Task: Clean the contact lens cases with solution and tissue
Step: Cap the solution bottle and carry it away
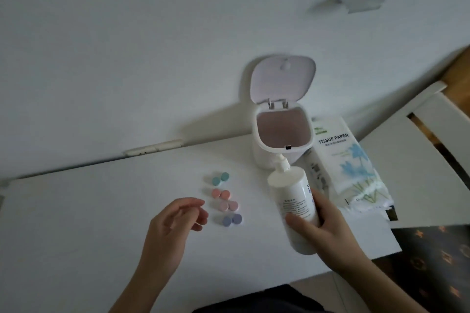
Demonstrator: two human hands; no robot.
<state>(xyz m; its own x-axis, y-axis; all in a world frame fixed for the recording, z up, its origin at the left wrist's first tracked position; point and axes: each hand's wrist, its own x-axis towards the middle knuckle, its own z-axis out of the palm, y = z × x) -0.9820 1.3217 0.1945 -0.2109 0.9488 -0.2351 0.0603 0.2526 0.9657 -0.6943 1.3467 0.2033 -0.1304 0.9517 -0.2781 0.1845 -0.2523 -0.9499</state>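
A: Nearest to us, the right hand is wrapped round the lower half of the white bottle, thumb across the front, fingers behind. Bottle's tilted, nozzle pointing away towards the bin.

B: Agreed. Left hand is empty, fingers loosely curled, gripping nothing. Fingertips sit just beside the purple case, can't tell if they touch it.

A: Then the cases, four pairs in a column on the white table, all capped. Purple nearest, then light pink case, then salmon case, then teal case farthest.

B: Cases are left of the bottle, a bit apart from it, btw the two hands.

A: Right of the bottle we see the tissue pack, lying flat, reaching the table's right edge, "TISSUE PAPER" printed on it.

B: Beyond the bottle's nozzle is the small white bin, lid flipped up and standing open, close to the wall. Pack's far end is just beside it.

A: Behind all that, the plain wall, w/ a pale strip at the table's back edge.
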